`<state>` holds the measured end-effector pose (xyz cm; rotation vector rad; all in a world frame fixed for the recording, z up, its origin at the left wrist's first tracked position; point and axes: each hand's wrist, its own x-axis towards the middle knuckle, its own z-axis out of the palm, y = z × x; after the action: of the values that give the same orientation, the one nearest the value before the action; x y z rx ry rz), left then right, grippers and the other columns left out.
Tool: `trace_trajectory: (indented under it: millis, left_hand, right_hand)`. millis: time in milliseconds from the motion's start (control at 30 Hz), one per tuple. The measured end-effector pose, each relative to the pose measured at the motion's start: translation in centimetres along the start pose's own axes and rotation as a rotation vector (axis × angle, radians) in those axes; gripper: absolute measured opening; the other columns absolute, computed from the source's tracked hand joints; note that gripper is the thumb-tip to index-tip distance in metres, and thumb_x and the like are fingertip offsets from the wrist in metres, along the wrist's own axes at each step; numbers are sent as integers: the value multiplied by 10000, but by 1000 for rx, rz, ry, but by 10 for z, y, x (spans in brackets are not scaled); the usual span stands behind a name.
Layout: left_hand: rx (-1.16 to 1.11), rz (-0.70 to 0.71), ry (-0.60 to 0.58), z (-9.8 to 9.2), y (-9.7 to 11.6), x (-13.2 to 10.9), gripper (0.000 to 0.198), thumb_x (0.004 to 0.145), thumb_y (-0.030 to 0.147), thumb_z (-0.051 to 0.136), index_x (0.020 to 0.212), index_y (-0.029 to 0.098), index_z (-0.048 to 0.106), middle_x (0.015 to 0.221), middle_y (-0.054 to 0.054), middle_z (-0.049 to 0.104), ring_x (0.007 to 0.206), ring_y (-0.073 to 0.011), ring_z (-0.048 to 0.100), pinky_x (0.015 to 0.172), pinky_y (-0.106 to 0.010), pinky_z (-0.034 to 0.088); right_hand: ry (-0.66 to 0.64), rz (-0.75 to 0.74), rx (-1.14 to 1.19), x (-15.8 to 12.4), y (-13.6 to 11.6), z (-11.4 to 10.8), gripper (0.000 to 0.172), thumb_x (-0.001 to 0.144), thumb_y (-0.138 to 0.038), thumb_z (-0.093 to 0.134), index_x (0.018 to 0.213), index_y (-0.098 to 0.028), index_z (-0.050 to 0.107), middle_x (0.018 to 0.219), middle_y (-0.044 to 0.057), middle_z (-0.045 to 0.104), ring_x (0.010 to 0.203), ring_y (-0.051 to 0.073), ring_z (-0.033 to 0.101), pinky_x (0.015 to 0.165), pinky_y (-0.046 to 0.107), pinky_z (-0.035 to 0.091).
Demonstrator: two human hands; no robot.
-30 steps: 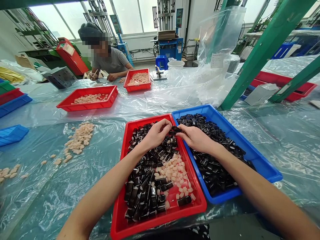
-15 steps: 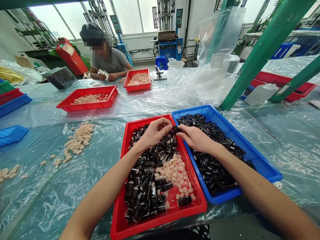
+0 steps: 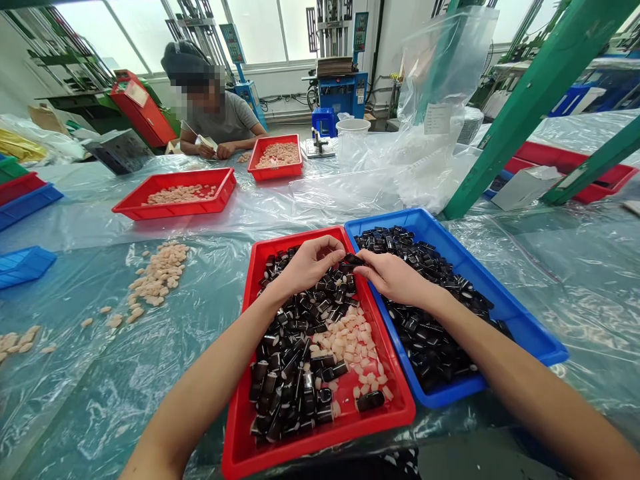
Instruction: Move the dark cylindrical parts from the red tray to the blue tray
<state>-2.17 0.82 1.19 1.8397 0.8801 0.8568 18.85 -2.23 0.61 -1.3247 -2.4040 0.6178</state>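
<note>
Near the front edge of the worktop (image 3: 100,393), the curled left hand (image 3: 313,265) hides some of the heap (image 3: 280,383) in the red tray (image 3: 325,445); whether its fingertips grip, I cannot tell. Just right of them is a small black piece (image 3: 353,259), its right end covered by the right hand (image 3: 395,275), pinched on it by the left rim of the blue tray (image 3: 530,327).

The near tray on the left is red (image 3: 380,421), its neighbour on the right blue (image 3: 525,330). The pieces (image 3: 280,380) in both are glossy black with white glints; pale peach chips (image 3: 347,343) lie among those in the red one. Beige discs (image 3: 163,270) speckle the teal tabletop (image 3: 90,387) at left. The slanted post (image 3: 540,100) at right is green. The near cloth (image 3: 403,461), cut off, seems black with white flecks.
</note>
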Motion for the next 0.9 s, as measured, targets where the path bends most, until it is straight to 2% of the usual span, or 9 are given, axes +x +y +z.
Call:
trace_trajectory:
  millis: [133,333,567,767,900]
  left_hand:
    - [-14,-30,-21,-1,0,1,234,871,377,619,838,145,614,718,-4,586,640,-114,532,614,-248,430]
    - [-124,-141,-56,-4,-3,1,273,830,425,674,886,159,700,715,-12,608,558,-83,487,491,-211,365]
    - [-216,-199,-37,-3,-6,4,305,746,457,744,805,159,720,717,-22,625,583,-91,500,510,-214,399]
    - [-267,-174,7,2,-1,4,306,735,448,763,774,150,704,694,-14,612,548,-75,462,492,-211,362]
    - [-274,-142,38,4,0,2,300,760,453,747,782,157,706,691,-9,599,553,-78,454,498,-215,369]
  right_hand:
    - [-7,-11,-34,0,2,1,148,1007,-282,420,1023,-177,523,857,66,675,744,201,618,656,268,381]
    - [15,-44,-17,0,1,2,151,1003,-267,409,1037,-172,522,889,79,683,768,213,629,671,280,401]
    - [43,-68,-19,-1,-1,1,155,995,-256,410,1057,-172,524,917,91,688,779,217,632,685,292,410]
    - [69,-88,31,-1,-1,1,161,992,-242,396,1064,-158,512,937,111,684,801,223,630,702,304,425]
    - [93,-102,110,0,-1,1,156,991,-257,400,1043,-165,515,902,87,673,764,201,608,698,300,428]
